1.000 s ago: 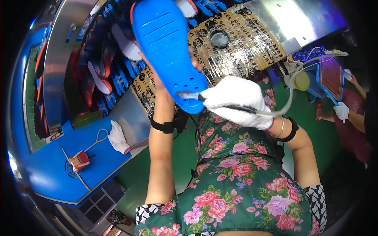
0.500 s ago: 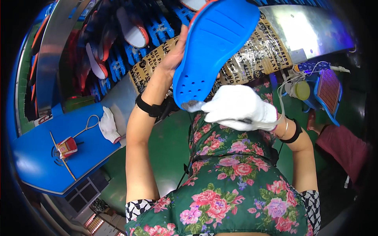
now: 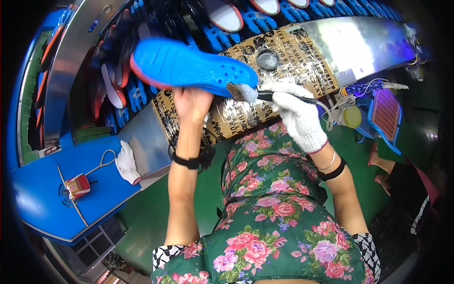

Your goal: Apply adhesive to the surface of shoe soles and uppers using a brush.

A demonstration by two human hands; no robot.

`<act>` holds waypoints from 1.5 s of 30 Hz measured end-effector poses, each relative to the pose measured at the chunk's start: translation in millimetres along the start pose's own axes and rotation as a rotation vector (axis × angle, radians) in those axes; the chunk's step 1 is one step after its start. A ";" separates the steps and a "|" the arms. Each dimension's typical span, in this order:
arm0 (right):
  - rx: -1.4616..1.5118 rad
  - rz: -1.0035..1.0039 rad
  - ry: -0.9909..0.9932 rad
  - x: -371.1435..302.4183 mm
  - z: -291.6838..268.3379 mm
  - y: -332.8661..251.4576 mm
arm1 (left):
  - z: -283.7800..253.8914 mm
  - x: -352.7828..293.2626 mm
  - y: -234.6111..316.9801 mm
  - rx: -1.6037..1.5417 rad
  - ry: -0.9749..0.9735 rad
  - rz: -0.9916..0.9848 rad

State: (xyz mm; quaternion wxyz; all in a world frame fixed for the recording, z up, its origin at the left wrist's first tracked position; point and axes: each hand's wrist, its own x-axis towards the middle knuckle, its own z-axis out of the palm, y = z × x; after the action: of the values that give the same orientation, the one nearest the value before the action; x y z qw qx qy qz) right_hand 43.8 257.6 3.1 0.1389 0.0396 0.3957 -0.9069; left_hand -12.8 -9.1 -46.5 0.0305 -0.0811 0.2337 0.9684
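A blue shoe sole (image 3: 189, 68) with a row of grooves and several small holes lies across my bare left hand (image 3: 193, 103), slightly blurred at its far end. A red-orange edge shows beneath it. The left fingers curl under and behind it, partly hidden. In a white knit glove, my right hand (image 3: 299, 113) is closed round the dark handle of a flat brush (image 3: 243, 92). The bristles touch the sole's near edge at the holed end. Below both hands, a bench surface is covered in brown printed tape (image 3: 236, 116).
A round black-rimmed dish (image 3: 267, 60) sits on the taped bench. Behind run blue clamps holding shoes with white bottoms (image 3: 226, 19). On the blue table (image 3: 38, 199) at left lie a white glove (image 3: 126, 163) and a red box (image 3: 78, 186). A stool (image 3: 385, 111) stands right; another person's legs show beyond.
The sole has swung from upright to nearly sideways and moved left and lower. The brush has shifted slightly right and up, its bristles now on the near edge. The dish has come into view.
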 end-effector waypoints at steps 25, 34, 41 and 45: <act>-0.892 -0.941 -0.167 22.0 38.6 -63.9 | 54.9 -95.7 -78.7 -0.477 -0.191 -0.554; -1.170 -1.140 -0.382 4.2 51.0 -48.5 | 43.2 -97.9 -77.9 0.138 -0.116 -0.392; -1.030 -1.110 -0.208 11.9 41.3 -51.6 | 31.2 -86.3 -84.2 -0.492 -0.354 -0.343; -1.175 -1.124 -0.309 0.5 44.9 -35.2 | 43.1 -66.0 -80.7 0.078 -0.253 -0.243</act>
State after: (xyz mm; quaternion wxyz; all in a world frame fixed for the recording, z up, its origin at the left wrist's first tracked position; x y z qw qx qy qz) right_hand 35.0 247.5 58.7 -0.2844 -0.3681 0.7426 -0.4818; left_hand 53.9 81.0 -33.5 0.1798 0.0151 0.2540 0.9502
